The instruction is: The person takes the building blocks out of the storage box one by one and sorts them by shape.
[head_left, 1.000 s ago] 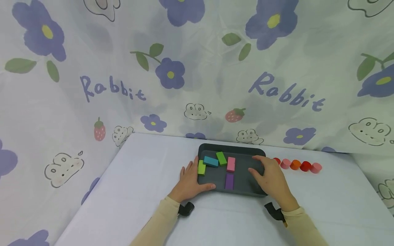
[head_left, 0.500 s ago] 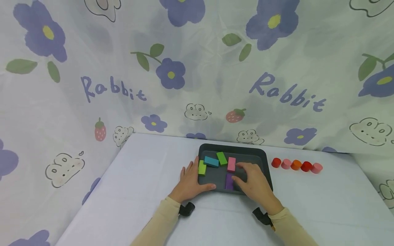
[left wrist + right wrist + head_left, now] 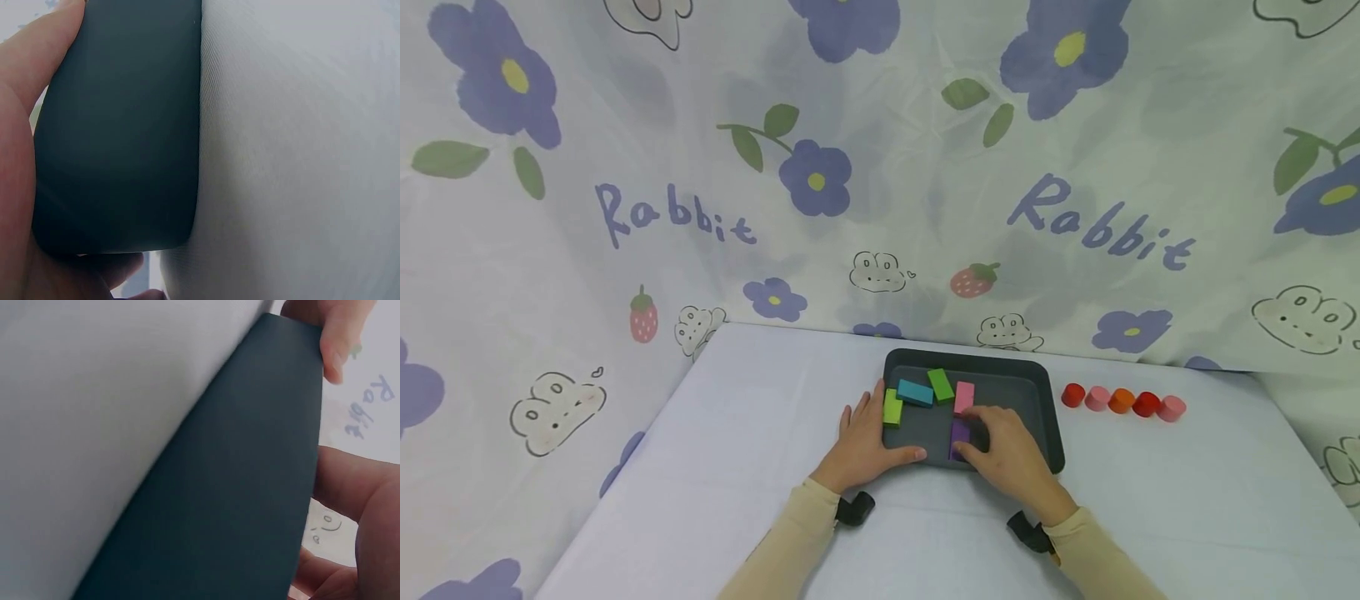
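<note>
In the head view a dark grey tray [image 3: 1000, 383] lies on the white table. My left hand [image 3: 859, 442] rests around its near left corner, fingers straight along the left side and thumb over the front rim. In the left wrist view the tray's dark wall [image 3: 125, 137] fills the middle, the hand [image 3: 15, 144] beside it. My right hand [image 3: 1011, 450] reaches over the front rim, thumb and index finger at the two ends of a purple block [image 3: 959, 435], pinching it. A pink block [image 3: 964, 397] lies just beyond. The right wrist view hides the purple block behind the tray wall [image 3: 250, 456].
Left in the tray lie a lime block [image 3: 892, 408], a blue block [image 3: 915, 393] and a green block [image 3: 940, 386]. Right of the tray stands a row of several red, pink and orange cylinders [image 3: 1122, 402]. A patterned curtain [image 3: 917, 208] hangs behind the table.
My right hand has moved left from the tray's right side to the purple block, its thumb and index finger closing on it. The left hand has stayed at the corner.
</note>
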A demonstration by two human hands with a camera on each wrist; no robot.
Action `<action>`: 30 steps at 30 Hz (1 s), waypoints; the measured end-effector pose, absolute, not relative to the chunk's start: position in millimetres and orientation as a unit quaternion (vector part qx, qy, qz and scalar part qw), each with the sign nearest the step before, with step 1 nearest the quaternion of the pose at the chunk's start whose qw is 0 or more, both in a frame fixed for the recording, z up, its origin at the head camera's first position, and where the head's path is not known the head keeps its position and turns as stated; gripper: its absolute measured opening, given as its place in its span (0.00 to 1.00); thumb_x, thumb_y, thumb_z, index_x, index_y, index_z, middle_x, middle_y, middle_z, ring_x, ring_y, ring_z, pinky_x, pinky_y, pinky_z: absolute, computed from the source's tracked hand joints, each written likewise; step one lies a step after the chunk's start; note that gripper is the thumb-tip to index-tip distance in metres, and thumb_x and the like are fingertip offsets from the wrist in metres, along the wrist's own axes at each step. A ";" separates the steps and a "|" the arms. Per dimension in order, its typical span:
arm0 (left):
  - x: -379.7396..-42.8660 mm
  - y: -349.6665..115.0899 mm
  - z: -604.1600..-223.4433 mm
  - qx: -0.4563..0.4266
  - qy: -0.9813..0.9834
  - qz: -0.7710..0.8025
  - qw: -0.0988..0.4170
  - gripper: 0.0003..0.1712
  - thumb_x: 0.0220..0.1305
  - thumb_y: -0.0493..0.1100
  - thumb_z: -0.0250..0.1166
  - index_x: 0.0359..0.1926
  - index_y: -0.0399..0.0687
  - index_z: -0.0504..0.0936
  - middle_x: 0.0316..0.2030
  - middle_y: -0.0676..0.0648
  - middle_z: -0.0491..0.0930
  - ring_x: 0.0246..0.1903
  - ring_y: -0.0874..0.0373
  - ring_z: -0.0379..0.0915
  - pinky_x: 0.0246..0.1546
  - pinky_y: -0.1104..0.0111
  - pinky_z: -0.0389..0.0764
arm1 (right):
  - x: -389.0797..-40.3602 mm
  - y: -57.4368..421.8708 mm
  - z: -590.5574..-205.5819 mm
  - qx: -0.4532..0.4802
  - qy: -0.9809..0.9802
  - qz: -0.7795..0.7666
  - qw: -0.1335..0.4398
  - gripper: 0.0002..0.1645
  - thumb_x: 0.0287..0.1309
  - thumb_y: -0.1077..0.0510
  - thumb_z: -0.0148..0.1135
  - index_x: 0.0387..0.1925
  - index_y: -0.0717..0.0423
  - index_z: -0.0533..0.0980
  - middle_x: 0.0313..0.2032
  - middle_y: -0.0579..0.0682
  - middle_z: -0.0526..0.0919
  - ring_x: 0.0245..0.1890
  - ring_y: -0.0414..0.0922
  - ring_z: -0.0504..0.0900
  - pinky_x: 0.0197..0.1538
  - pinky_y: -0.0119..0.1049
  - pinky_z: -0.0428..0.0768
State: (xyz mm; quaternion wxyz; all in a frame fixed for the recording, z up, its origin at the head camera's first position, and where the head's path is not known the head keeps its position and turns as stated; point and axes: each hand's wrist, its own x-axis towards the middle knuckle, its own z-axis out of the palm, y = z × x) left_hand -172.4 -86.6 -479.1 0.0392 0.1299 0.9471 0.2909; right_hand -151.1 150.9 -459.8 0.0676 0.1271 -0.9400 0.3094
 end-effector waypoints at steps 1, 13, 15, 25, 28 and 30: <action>-172.6 -86.7 -479.4 0.130 0.947 0.290 0.039 0.73 0.38 0.82 0.57 0.72 0.46 0.34 0.71 0.45 0.47 0.70 0.47 0.39 0.65 0.47 0.36 | -151.3 150.3 -459.9 0.125 -0.940 0.310 0.064 0.29 0.45 0.48 0.72 0.50 0.53 0.76 0.46 0.47 0.80 0.47 0.46 0.72 0.50 0.46 0.74; -172.7 -86.7 -478.8 0.128 0.945 0.298 0.044 0.72 0.40 0.79 0.60 0.73 0.46 0.35 0.71 0.46 0.45 0.70 0.47 0.38 0.65 0.47 0.35 | -158.2 149.0 -461.9 0.110 -0.953 0.281 0.026 0.34 0.37 0.46 0.76 0.49 0.54 0.78 0.46 0.50 0.80 0.48 0.49 0.75 0.51 0.48 0.75; -172.5 -86.6 -478.5 0.127 0.945 0.299 0.045 0.71 0.41 0.78 0.60 0.73 0.46 0.35 0.71 0.47 0.45 0.70 0.47 0.38 0.65 0.47 0.35 | -159.2 150.3 -461.5 0.109 -0.954 0.280 0.014 0.35 0.36 0.45 0.76 0.49 0.54 0.78 0.46 0.50 0.80 0.47 0.49 0.76 0.50 0.47 0.75; -170.9 -85.9 -476.3 0.129 0.943 0.302 0.044 0.71 0.41 0.77 0.61 0.73 0.46 0.35 0.71 0.46 0.45 0.70 0.47 0.38 0.65 0.47 0.35 | -162.2 157.3 -457.2 0.119 -0.951 0.286 -0.014 0.32 0.41 0.49 0.75 0.50 0.54 0.78 0.43 0.50 0.81 0.45 0.46 0.76 0.49 0.46 0.76; -171.6 -85.9 -476.2 0.129 0.944 0.300 0.045 0.71 0.41 0.77 0.61 0.72 0.46 0.34 0.71 0.46 0.45 0.70 0.47 0.37 0.65 0.47 0.35 | -163.4 158.2 -458.3 0.128 -0.950 0.286 -0.012 0.33 0.41 0.47 0.74 0.51 0.55 0.78 0.44 0.50 0.80 0.44 0.46 0.76 0.48 0.45 0.76; -172.1 -85.9 -476.2 0.130 0.944 0.300 0.044 0.71 0.41 0.78 0.60 0.72 0.46 0.34 0.71 0.46 0.45 0.70 0.47 0.38 0.65 0.47 0.35 | -164.2 158.8 -459.4 0.133 -0.948 0.288 -0.014 0.36 0.39 0.45 0.75 0.52 0.55 0.78 0.45 0.50 0.80 0.44 0.45 0.76 0.48 0.44 0.76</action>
